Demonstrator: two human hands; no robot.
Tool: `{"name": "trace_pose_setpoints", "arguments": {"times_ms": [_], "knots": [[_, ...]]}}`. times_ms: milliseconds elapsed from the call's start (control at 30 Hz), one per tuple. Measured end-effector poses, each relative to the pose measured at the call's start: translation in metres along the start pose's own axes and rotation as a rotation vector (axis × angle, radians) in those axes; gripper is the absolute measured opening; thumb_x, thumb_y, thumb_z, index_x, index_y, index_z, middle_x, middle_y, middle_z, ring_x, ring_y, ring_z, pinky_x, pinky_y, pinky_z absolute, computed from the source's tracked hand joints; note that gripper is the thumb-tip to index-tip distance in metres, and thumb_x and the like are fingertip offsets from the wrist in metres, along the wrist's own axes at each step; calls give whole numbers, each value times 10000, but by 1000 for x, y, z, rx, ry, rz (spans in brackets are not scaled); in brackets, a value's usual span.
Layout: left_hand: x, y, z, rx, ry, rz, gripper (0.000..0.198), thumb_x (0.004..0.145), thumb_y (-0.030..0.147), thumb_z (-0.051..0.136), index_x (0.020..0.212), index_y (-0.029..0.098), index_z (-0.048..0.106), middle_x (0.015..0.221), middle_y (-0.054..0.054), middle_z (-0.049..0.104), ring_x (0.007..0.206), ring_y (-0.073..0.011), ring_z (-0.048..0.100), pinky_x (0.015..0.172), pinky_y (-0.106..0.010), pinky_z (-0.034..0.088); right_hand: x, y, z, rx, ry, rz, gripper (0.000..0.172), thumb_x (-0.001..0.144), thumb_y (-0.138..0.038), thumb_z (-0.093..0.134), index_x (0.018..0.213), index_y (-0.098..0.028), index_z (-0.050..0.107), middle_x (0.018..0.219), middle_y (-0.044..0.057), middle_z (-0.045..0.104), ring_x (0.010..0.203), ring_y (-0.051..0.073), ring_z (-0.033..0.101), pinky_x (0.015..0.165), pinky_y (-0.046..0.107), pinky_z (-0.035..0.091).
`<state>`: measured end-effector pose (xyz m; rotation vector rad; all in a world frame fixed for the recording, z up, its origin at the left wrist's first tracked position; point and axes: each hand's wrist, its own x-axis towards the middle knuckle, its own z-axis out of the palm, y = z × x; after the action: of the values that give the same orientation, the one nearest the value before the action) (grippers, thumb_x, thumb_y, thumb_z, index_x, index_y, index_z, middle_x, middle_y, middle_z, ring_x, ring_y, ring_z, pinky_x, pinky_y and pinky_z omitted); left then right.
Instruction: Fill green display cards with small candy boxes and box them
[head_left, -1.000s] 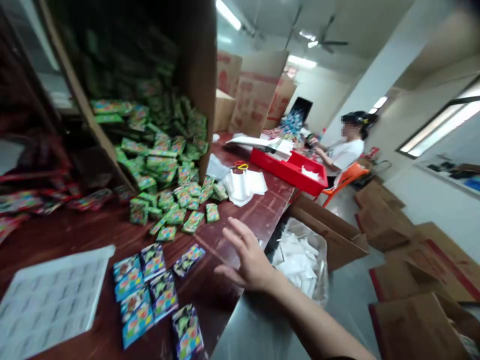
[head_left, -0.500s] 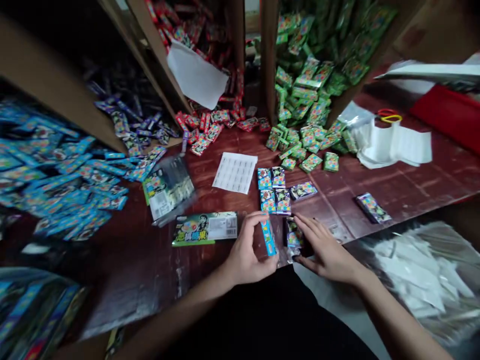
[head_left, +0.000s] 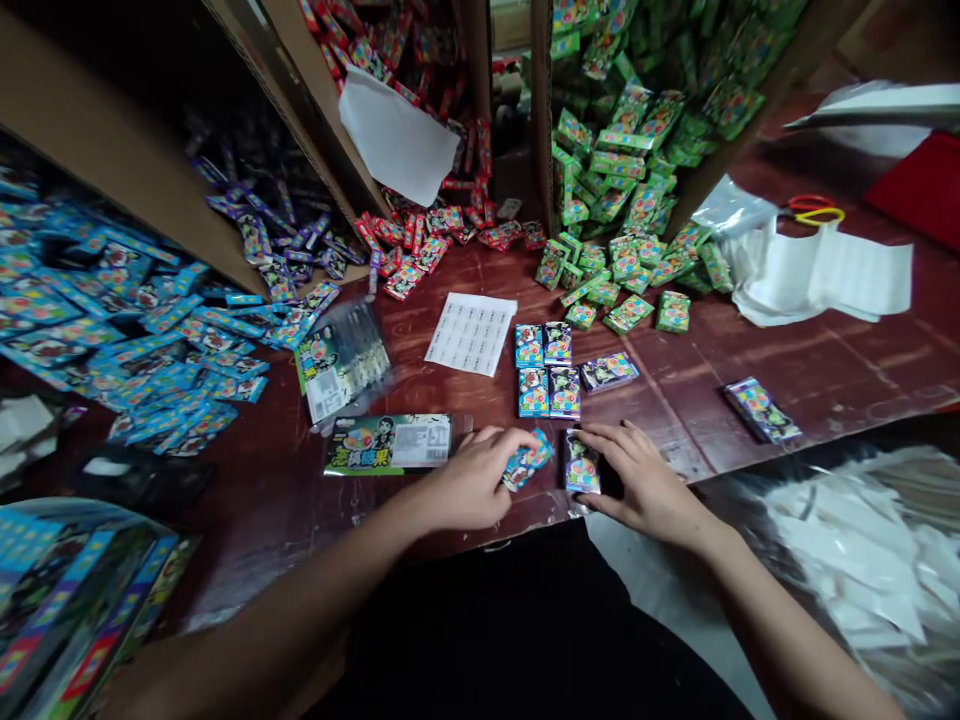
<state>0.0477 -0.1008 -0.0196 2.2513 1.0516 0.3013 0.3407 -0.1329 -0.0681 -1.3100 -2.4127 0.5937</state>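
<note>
Near the table's front edge, my left hand (head_left: 476, 478) grips a small blue candy box (head_left: 528, 460) that lies at a slant. My right hand (head_left: 646, 487) has its thumb and fingers around a small purple candy box (head_left: 581, 462) standing lengthwise on the table. Just beyond the hands is a block of two blue boxes (head_left: 533, 392) and two purple boxes (head_left: 564, 392), packed in two rows. Another purple box (head_left: 609, 371) lies askew to their right. A flat clear bag with a printed card (head_left: 390, 442) lies left of my left hand, close to its fingers.
Blue boxes (head_left: 172, 340), purple boxes (head_left: 281, 235), red boxes (head_left: 420, 240) and green boxes (head_left: 630, 220) spill from cartons. A label sheet (head_left: 471, 333), a filled bag (head_left: 343, 360), scissors (head_left: 817, 212) and a lone purple box (head_left: 761, 410) lie about. At right hangs a plastic bag of white scraps (head_left: 847, 560).
My left hand has moved slightly left and tipped the blue box from upright on edge to a slant, its broad face now showing. My right hand stays at the purple box.
</note>
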Motion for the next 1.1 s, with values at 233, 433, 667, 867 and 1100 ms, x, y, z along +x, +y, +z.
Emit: {"name": "trace_pose_setpoints", "arguments": {"times_ms": [233,433,667,867,1100], "knots": [[12,5,-13,236,130,-59,289,876,118,543,1094,244,685,1384,-72,573,1226,-293,514,1028,-486,470,-3,-1,0,2,-11,-13,673,938,-428,614,1524,-253,334,1587,160,386,1459,300,389,1205,621,240],[-3,2,8,377,-7,1,491,921,144,577,1372,338,569,1376,-50,616,1100,-282,582,934,-469,509,-1,3,-4,33,-4,-45,605,934,-423,624,1480,-263,421,1555,168,405,1425,335,417,1162,639,310],[13,-22,-4,200,8,197,486,893,32,485,1263,292,663,1586,-50,417,1369,-266,501,1100,-460,481,23,-1,1,35,72,-38,537,909,-503,649,1377,-258,552,1284,162,557,1171,329,555,966,529,504],[19,-21,12,228,86,178,371,930,216,577,1298,208,618,1541,-124,455,1363,-296,517,1113,-457,501,39,17,-20,28,259,95,746,885,-539,665,1511,-266,366,1443,168,458,1330,341,459,1072,539,453],[4,-27,-15,359,187,195,390,920,239,589,1307,284,608,1510,-56,511,1364,-285,512,1179,-531,405,87,56,-59,-221,13,84,708,841,-113,527,1531,-197,389,1578,135,407,1455,336,344,1162,581,338]]}}
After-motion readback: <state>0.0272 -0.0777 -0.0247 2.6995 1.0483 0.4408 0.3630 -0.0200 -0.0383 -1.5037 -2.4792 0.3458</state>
